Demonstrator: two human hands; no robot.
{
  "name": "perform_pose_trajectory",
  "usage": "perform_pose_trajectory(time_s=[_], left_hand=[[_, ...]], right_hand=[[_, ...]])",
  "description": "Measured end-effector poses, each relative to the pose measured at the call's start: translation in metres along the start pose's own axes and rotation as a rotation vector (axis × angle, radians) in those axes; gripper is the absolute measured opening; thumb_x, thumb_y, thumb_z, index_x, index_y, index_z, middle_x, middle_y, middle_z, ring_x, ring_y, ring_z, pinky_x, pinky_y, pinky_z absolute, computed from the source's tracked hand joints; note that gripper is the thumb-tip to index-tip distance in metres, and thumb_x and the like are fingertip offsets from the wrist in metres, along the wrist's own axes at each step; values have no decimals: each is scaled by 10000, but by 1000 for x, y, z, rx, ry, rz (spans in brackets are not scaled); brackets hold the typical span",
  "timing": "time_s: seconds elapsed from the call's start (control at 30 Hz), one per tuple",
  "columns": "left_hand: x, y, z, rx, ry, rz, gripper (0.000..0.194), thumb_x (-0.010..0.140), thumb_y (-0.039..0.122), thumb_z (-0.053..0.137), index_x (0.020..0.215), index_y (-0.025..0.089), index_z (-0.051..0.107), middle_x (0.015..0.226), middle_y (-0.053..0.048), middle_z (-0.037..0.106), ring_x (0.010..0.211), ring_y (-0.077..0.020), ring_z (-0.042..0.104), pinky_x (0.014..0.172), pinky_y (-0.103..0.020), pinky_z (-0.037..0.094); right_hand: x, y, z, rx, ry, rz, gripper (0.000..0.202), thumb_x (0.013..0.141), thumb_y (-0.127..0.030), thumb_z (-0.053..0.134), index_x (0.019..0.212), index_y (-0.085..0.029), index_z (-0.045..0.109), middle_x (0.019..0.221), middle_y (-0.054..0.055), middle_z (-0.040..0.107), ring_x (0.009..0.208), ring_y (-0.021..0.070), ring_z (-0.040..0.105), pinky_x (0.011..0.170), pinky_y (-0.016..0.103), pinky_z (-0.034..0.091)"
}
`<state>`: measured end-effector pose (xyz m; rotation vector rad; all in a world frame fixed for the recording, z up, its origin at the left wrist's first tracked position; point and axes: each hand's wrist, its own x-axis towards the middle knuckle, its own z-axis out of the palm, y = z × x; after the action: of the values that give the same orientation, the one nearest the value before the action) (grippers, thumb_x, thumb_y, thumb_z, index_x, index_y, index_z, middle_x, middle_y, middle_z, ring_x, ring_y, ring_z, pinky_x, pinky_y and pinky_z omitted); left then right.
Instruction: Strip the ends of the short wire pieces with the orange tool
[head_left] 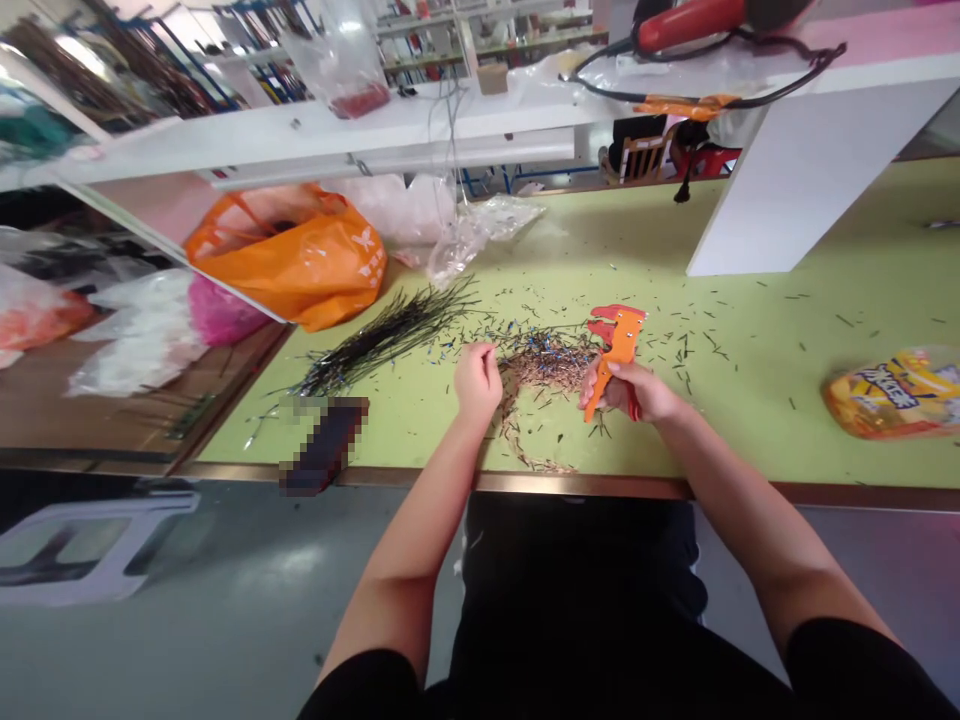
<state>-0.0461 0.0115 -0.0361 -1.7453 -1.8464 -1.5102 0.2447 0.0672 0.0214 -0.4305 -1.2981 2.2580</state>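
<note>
My right hand [634, 392] is wrapped round the handles of an orange and red wire stripper [621, 345], its red jaws pointing up and to the left. To its left, my left hand [478, 382] is closed with the fingers pinched together; what they hold, if anything, is too small to make out. Between the two hands lies a pile of short cut wire pieces [551, 355], dark, blue-tipped and copper-coloured. A bundle of long thin black wires [390, 335] rests on the green tabletop [420, 420] left of my left hand.
An orange bag [300, 260] and clear plastic bags [480, 230] sit behind the wires. At the right is a yellow-labelled container [896, 393]. A blurred dark object [326, 445] lies at the front edge. A white shelf [315, 130] with a post [787, 180] spans the back.
</note>
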Motion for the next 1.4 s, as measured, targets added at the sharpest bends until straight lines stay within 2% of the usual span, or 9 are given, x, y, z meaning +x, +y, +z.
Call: perform_pose_trajectory(time_s=[0.1,0.27,0.53,0.63,0.8,0.93,1.27,1.4], left_hand=[[-5,-5,-2,-28,52,-45,399,1083,507,364,1061,188,603,974,-107,645,881,-222,630,823,-370,503],[-7,-9,-4,-52,120,-113,384,1083,522,377,1096,195,577,998,-91,638,883,-195,627,800,-335,508],[-9,-5,-3,-89,100,-120,364,1081,516,403,1114,197,575,1010,-83,641,883,-191,636,819,-340,510],[-10,-3,-4,-78,78,-99,346,1084,496,397,1102,202,578,992,-78,646,884,-195,641,807,-341,510],[-10,-2,-6,-60,84,-33,312,1082,448,388,1066,204,581,968,-88,646,904,-214,646,823,-367,516],[-10,-1,-7,-40,102,1,285,1075,425,406,1051,207,588,956,-91,642,901,-220,642,824,-375,511],[-8,-2,-5,-8,94,-69,354,1083,474,364,1058,208,596,992,-105,657,919,-219,655,830,-368,521],[-8,-1,-4,-13,99,-53,355,1083,469,361,1048,208,600,980,-107,660,913,-224,652,828,-377,524]], right_hand=[[-2,-1,3,26,-47,50,421,806,-567,811,913,-175,702,874,97,754,788,248,753,758,389,655],[-4,1,5,60,-132,70,415,865,-552,756,987,-164,677,892,94,757,830,231,770,763,365,648],[-5,0,7,77,-167,126,451,868,-595,725,988,-167,655,883,96,769,835,247,780,804,408,648],[-5,1,8,61,-146,112,446,872,-589,729,990,-166,655,888,99,769,857,245,783,793,386,649],[-4,2,8,-24,-9,6,399,881,-562,737,976,-179,677,920,79,773,845,216,786,743,312,646],[-5,1,8,-64,61,-18,408,864,-565,754,980,-176,704,906,86,779,826,215,783,734,297,648],[-6,-2,11,-69,45,8,411,847,-571,766,949,-176,716,850,71,752,747,202,756,675,289,632],[-7,-4,12,-51,12,34,412,842,-573,763,895,-168,706,800,55,710,731,209,737,654,300,616]])
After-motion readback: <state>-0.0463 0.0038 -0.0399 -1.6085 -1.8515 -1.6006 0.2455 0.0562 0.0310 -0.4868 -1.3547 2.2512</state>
